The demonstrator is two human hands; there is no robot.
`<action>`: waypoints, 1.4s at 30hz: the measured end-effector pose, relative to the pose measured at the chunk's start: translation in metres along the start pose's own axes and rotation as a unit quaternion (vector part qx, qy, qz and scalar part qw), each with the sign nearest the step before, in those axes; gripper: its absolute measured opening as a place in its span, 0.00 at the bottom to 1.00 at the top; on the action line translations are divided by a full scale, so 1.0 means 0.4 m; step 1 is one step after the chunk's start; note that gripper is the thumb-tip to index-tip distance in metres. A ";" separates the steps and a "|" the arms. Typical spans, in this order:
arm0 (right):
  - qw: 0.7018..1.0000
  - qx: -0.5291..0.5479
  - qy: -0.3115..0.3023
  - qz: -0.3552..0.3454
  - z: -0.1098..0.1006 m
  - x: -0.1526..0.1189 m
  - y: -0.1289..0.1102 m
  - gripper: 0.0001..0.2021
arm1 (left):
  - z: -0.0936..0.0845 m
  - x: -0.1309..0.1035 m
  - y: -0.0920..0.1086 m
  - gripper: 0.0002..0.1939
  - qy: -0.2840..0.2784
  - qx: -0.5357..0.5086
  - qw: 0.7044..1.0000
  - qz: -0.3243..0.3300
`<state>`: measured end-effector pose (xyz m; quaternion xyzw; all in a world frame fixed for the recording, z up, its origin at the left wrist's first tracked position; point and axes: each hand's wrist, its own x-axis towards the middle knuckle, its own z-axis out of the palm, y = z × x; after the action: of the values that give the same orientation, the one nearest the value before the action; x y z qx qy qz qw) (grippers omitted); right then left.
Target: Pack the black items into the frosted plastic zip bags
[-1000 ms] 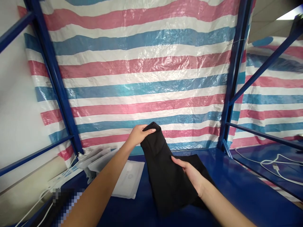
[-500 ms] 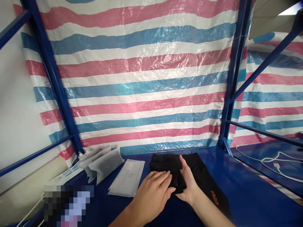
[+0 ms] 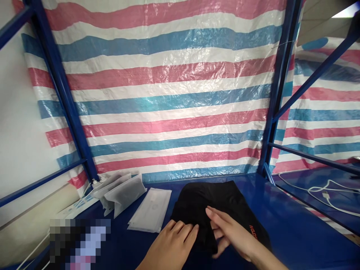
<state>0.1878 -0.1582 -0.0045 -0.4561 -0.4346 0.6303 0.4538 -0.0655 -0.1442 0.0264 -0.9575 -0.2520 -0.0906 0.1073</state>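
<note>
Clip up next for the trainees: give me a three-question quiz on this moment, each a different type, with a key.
1. True or false: in the head view, the flat packets lie to the left of the cloth.

2. Multiple choice: what colour is the lettering on the cloth?
A) white
B) orange-red
C) green

3. Fill in the gap: of the two hands, the ____ one is nearer the white cable.

Key: 1: true. 2: B. 3: right (the right hand).

Left of garment (image 3: 219, 195), pouches (image 3: 150, 210) obstruct; right, free tabletop (image 3: 289, 221).
</note>
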 end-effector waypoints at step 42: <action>0.887 -0.283 -0.357 -0.073 -0.032 0.192 -0.134 0.20 | 0.036 -0.006 -0.155 0.21 0.143 -0.268 0.890 -0.341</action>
<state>0.1965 -0.0708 0.0308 -0.2759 -0.7594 0.5659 0.1643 -0.0971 -0.0889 0.0217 -0.7819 -0.5107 -0.3219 -0.1556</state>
